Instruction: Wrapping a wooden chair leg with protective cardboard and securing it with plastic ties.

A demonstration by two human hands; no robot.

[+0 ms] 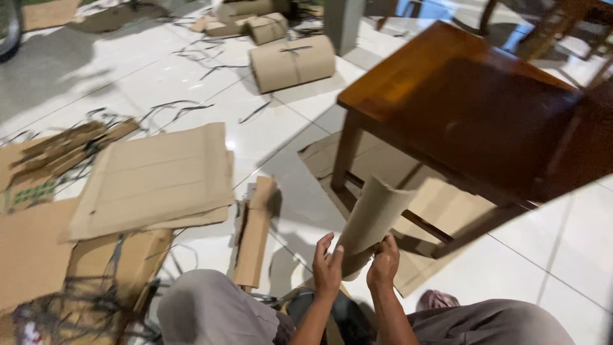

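A curled strip of brown corrugated cardboard [371, 220] rises up and to the right from between my hands. My left hand [327, 267] presses against its lower left side with fingers spread upward. Against the lower right side sits my right hand [383, 262], fingers curled around the strip's bottom end. Both hands hover above my knees in grey trousers [211, 310], just in front of a dark wooden chair [472, 108] that stands on a flat cardboard sheet [440, 204].
Flat cardboard sheets [153, 182] and a folded strip [255, 230] lie on the white tiled floor at left. Rolled cardboard bundles [292, 62] rest further back. Black strapping scraps [83, 306] litter the floor. More wooden furniture stands at top right.
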